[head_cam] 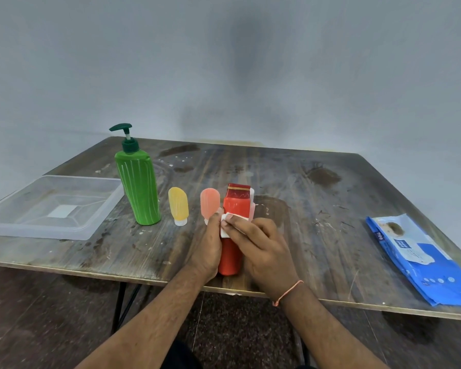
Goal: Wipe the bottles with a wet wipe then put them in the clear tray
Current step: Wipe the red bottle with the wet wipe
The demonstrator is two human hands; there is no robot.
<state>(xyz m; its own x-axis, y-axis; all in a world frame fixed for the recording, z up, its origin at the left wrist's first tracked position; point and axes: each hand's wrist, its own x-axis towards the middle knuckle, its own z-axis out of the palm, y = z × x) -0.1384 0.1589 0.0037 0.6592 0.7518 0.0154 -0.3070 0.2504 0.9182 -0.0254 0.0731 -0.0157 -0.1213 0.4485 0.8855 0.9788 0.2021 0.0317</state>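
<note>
I see both hands clamped on red bottle (233,209) at surface (330,209) front: left hand (207,246) grips it, right hand (261,246) w/ wipe (225,230). Clear tray (11,222) holds no bottles; green pump bottle (139,187), yellow bottle (179,206), pink bottle (210,202) not yet in.

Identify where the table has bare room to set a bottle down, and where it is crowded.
Free: the stretch between the red bottle and the wipes pack, and the far side behind the bottles. Crowded: the row from the clear tray past the green pump bottle to both hands.
</note>
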